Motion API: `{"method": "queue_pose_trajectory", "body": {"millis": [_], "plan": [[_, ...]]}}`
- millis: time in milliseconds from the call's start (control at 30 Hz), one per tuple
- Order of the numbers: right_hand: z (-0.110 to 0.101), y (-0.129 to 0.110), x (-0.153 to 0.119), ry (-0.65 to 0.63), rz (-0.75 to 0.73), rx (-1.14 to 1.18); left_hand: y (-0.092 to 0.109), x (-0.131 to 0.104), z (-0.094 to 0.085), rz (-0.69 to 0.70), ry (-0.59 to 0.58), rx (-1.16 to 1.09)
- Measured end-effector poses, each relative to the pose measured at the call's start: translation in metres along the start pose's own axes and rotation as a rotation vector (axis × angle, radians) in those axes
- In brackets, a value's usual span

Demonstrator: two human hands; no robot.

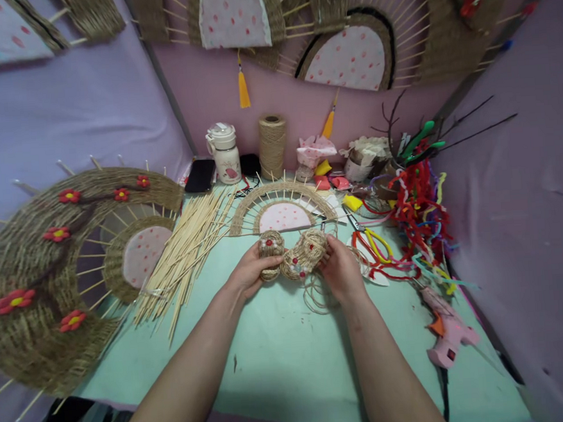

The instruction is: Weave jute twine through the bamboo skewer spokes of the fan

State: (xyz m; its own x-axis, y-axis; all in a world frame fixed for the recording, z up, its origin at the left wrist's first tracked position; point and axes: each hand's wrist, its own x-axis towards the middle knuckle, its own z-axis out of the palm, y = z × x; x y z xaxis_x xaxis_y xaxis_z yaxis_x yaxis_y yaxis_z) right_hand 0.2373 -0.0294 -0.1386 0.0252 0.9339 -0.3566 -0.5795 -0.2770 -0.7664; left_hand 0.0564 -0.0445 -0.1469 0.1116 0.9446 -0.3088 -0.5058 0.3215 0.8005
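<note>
My left hand (248, 272) is closed on a small oval twine-wound piece (270, 242) with a red dot, its thumb lying across the front. Just to the right, my right hand (344, 272) grips the edge of a second, longer twine-wound piece (308, 253) dotted with red and pale spots. The two pieces meet or nearly meet; I cannot tell if they are joined. Loose loops of twine (319, 298) lie below my right hand. Behind the pieces is a small half-round twine fan (284, 216) with thin sticks and a spotted pale centre.
Thin wooden sticks (183, 256) lie left, beside a large flowered twine fan (30, 273). Behind stand a white bottle (225, 154) and a twine spool (273, 147). Scissors (375, 243), red pipe cleaners (419, 211) and a pink glue gun (449, 334) are on the right.
</note>
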Motion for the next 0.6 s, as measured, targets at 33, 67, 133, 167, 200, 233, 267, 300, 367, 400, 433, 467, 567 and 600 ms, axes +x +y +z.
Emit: {"method": "queue_pose_trajectory", "body": {"millis": [33,67,133,167,200,233,267,300,367,400,433,467,567,600], "plan": [[-0.001,0.000,0.000,0.014,-0.008,-0.029,0.002,0.000,0.000,0.005,0.019,-0.002],[-0.002,0.001,-0.001,0.029,-0.010,-0.053,0.003,0.001,-0.001,0.007,0.044,-0.019],[-0.002,0.000,-0.002,0.050,-0.002,-0.079,0.007,0.003,-0.002,0.003,0.088,-0.091],[-0.002,0.000,-0.003,0.051,0.004,-0.077,0.009,0.004,-0.003,-0.001,0.102,-0.139],[-0.001,0.000,-0.004,0.047,0.012,-0.068,0.011,0.005,-0.003,-0.004,0.114,-0.190],[0.000,-0.001,-0.005,0.037,0.022,-0.053,0.013,0.006,-0.004,-0.004,0.130,-0.237],[0.001,-0.001,-0.006,0.022,0.030,-0.037,0.014,0.007,-0.004,-0.005,0.149,-0.276],[0.002,-0.001,-0.007,0.003,0.037,-0.021,0.015,0.007,-0.004,-0.011,0.171,-0.306],[0.005,-0.001,-0.009,-0.043,0.048,-0.010,0.016,0.007,-0.004,-0.033,0.198,-0.339],[0.006,0.000,-0.009,-0.061,0.048,-0.014,0.015,0.007,-0.003,-0.044,0.199,-0.346],[0.006,0.000,-0.010,-0.075,0.049,-0.021,0.015,0.006,-0.003,-0.052,0.193,-0.349],[0.006,0.001,-0.010,-0.084,0.052,-0.030,0.015,0.006,-0.002,-0.055,0.189,-0.352],[0.006,0.004,-0.010,-0.087,0.065,-0.049,0.014,0.005,-0.001,-0.048,0.204,-0.364],[0.007,0.004,-0.010,-0.086,0.070,-0.060,0.015,0.004,0.000,-0.048,0.210,-0.368]]}}
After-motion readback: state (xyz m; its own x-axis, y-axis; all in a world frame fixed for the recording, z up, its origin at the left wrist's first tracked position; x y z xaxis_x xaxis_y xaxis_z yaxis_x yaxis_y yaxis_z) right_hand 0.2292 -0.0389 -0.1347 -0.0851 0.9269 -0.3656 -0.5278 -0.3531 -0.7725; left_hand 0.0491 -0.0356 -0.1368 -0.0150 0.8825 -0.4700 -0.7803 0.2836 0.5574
